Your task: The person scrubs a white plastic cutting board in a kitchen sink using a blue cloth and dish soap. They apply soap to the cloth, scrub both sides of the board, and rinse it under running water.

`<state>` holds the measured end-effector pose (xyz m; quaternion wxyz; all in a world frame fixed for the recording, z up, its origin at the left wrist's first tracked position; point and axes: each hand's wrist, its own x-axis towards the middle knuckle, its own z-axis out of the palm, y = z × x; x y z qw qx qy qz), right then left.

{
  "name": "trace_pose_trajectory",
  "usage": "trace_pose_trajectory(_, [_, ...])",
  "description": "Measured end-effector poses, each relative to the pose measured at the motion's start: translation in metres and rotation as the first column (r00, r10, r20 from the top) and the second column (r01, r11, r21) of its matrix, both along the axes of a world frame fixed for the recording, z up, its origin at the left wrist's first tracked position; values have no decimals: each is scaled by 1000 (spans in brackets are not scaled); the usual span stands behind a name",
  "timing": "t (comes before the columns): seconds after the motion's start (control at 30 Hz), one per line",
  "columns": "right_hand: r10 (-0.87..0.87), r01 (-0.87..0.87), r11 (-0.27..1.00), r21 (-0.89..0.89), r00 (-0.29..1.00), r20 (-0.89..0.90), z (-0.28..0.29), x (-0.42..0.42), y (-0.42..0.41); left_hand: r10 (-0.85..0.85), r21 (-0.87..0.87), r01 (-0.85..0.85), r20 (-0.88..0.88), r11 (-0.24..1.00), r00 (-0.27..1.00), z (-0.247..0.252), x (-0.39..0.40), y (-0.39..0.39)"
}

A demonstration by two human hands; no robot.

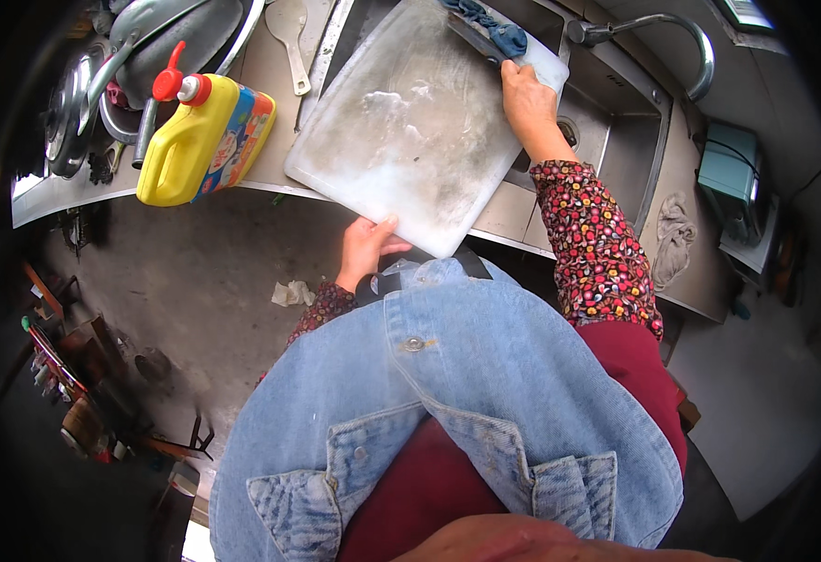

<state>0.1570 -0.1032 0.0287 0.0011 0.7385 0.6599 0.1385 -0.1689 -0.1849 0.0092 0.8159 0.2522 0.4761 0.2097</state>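
Note:
A large white plastic cutting board (pixel 410 140), stained grey-brown with streaks of white suds, lies over the counter edge and part of the sink. Its near corner reaches my waist. My left hand (pixel 365 249) grips the board's near edge, thumb on top. At the far right of the board, my right hand (pixel 530 105) is closed around the end of a dark, flat tool that looks like a knife (pixel 477 38). A wet blue cloth (pixel 505 35) lies bunched right beside this tool.
A yellow detergent jug (pixel 196 140) with a red pump stands left, near a white rice paddle (pixel 290 42) and metal pans (pixel 172 42). Right are the steel sink basin (pixel 624 133), a curved faucet (pixel 698 56) and a grey rag (pixel 674 239). Crumpled paper (pixel 292 293) lies on the floor.

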Motion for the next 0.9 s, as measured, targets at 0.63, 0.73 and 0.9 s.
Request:
trace_pose_trajectory(0.63, [-327, 357, 933, -52, 778, -536, 69, 29, -160, 46, -1, -46, 50, 999, 998, 28, 21, 7])
trace_pose_trajectory(0.73, [-605, 562, 795, -228, 762, -230, 51, 97, -165, 53, -13, -53, 42, 999, 998, 21, 22, 7])
trace_pose_trajectory(0.9, [-754, 664, 639, -387, 641, -144, -54, 180, -153, 60, -23, -60, 2, 998, 998, 18, 18, 4])
